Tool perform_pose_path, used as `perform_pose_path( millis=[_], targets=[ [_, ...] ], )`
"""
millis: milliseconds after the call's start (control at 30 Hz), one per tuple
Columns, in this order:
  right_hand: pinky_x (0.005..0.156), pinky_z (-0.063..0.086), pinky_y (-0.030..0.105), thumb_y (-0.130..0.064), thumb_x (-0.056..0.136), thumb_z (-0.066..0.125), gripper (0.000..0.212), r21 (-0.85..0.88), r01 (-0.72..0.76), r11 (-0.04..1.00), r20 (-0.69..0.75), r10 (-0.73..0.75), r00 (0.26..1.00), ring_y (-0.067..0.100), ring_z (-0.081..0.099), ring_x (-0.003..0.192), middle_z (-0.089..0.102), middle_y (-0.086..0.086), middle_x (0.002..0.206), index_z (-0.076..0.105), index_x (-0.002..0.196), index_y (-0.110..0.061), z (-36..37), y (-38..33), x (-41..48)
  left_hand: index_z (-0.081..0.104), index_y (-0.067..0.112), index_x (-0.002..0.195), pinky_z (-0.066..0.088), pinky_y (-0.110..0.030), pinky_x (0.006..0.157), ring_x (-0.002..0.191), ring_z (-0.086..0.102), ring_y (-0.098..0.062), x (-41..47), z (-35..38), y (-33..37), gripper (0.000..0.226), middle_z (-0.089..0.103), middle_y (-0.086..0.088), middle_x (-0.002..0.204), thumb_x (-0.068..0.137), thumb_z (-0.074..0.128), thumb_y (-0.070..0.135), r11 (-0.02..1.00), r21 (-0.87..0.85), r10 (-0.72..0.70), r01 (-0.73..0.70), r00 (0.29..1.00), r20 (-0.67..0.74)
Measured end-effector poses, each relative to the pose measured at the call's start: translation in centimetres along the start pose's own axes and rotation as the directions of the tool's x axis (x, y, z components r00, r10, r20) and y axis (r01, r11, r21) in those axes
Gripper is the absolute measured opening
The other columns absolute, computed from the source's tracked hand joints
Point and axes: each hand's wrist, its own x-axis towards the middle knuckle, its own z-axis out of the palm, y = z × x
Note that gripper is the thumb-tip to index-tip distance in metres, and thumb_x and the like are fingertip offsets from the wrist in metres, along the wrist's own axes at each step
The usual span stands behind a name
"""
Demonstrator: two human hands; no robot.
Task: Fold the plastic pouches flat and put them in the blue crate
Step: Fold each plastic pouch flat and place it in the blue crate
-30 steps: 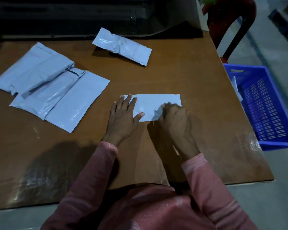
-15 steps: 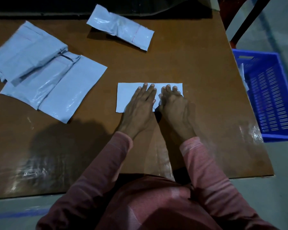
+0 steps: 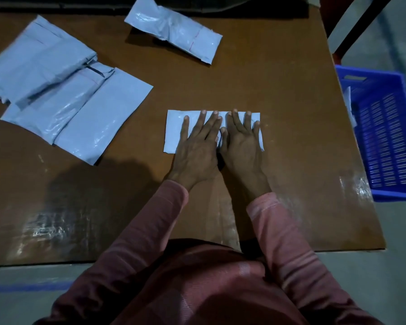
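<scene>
Head view. We see a brown counter (image 3: 256,73) with both hands laid flat on a folded pouch (image 3: 174,130) near its middle. The left hand (image 3: 197,148) covers the pouch's centre-left portion, palm down, fingers spread and extended toward the far edge. The right hand (image 3: 242,146) lies just beside it, palm down, fingers likewise spread, covering the pouch's right portion up to its right edge. The two hands touch at the thumbs. Neither hand grips anything; both press open and flat on the pouch. The pouch is a pale blue rectangle, its long side running left to right, and its left end shows bare beyond the left hand.

At the far left of the counter we note a stack of pouches (image 3: 68,102), overlapping one another at an angle, well apart from the hands. A single crumpled pouch (image 3: 174,31) lies near the far edge of the counter, tilted.

The blue crate (image 3: 384,137) stands on the floor beside the counter's right edge. We see a pale item (image 3: 349,106) against its near-left inner wall; we cannot tell what it is. Pink sleeves (image 3: 279,226) cover both forearms.
</scene>
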Motion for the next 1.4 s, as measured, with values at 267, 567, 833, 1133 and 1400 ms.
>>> perform_pose_path(
  millis=[267,567,833,1133,1400],
  targets=[
    [0.126,0.000,0.048,-0.037,0.108,0.019,0.058,-0.124,0.052,0.991,0.002,-0.052,0.999,0.024,-0.001,0.157,0.014,0.003,0.169,0.020,0.161,-0.013,0.5,0.7,-1.1,0.011,0.027,0.165,0.005,-0.077,0.114,0.160,-0.001,-0.026,0.0,0.4,-0.9,0.059,0.008,0.009,0.172,0.108,0.015,0.040,0.994,0.104,-0.026,0.028,0.999,-0.019],
    [0.127,0.000,0.047,-0.041,0.108,0.011,0.059,-0.117,0.031,0.993,0.083,-0.021,0.996,0.018,-0.010,0.156,0.002,-0.003,0.170,0.009,0.162,-0.018,0.2,0.9,-1.0,0.008,0.029,0.165,-0.002,-0.076,0.116,0.159,-0.005,-0.023,0.1,-0.3,-0.9,0.059,0.006,0.008,0.173,0.109,0.017,0.044,1.000,0.005,-0.010,0.010,0.999,0.049],
    [0.124,0.015,0.053,-0.027,0.104,0.043,0.057,0.046,0.013,0.999,-0.122,-0.007,0.993,0.031,0.021,0.153,0.032,0.011,0.162,0.031,0.155,-0.007,-1.6,0.6,-2.3,0.034,0.025,0.156,-0.002,-0.065,0.123,0.151,0.029,-0.028,2.3,-6.3,-5.0,0.092,0.037,-0.004,0.162,0.082,0.070,0.066,0.987,-0.064,-0.138,0.147,0.983,0.124],
    [0.121,0.014,0.057,-0.045,0.088,0.073,0.072,0.093,0.068,0.993,-0.083,-0.061,0.995,0.025,0.037,0.144,0.048,0.001,0.150,0.042,0.151,-0.028,-9.3,3.6,-1.6,0.071,0.020,0.079,0.039,-0.032,0.076,0.085,0.065,-0.018,4.1,-12.9,-2.3,0.033,0.070,0.004,0.083,0.062,0.097,0.033,0.975,-0.223,0.034,-0.006,0.992,0.118],
    [0.074,0.037,0.038,-0.035,0.080,0.069,0.013,-0.101,-0.129,0.987,-0.247,0.101,0.964,0.029,0.064,0.081,0.067,0.001,0.075,0.067,0.076,-0.023,-15.8,7.7,-4.1,0.078,0.023,0.091,0.039,-0.033,0.079,0.096,0.052,-0.017,9.3,-15.8,6.4,0.014,0.072,0.002,0.093,0.079,0.086,0.022,0.906,-0.185,0.371,-0.380,0.925,-0.082]
  ],
)
